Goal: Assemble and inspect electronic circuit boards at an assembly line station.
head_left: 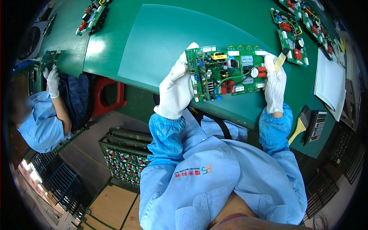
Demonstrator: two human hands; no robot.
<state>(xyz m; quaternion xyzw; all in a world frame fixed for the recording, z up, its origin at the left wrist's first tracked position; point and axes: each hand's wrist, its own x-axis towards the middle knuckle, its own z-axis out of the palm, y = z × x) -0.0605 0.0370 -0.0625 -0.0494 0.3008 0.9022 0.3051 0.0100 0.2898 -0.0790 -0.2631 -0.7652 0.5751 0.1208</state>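
Note:
A green circuit board (226,73) is held up in front of me above the table's near edge, crowded with red, black and yellow components and crossed by a green and a black wire. My left hand (177,86), in a white knit glove, grips its left edge. The opposite edge is in my right hand (274,86), gloved too. A flat cream-coloured tool with a black end (281,60) sticks up from the fingers of that hand; its lower part is hidden. The fingers behind the board are out of sight.
Finished-looking circuit boards (293,40) stand at the far right, another board (92,17) at the far left. Papers (330,82), a brush (299,124) and a calculator (316,127) lie rightward. A co-worker (46,107) sits left, near a red stool (109,96) and a board rack (124,157).

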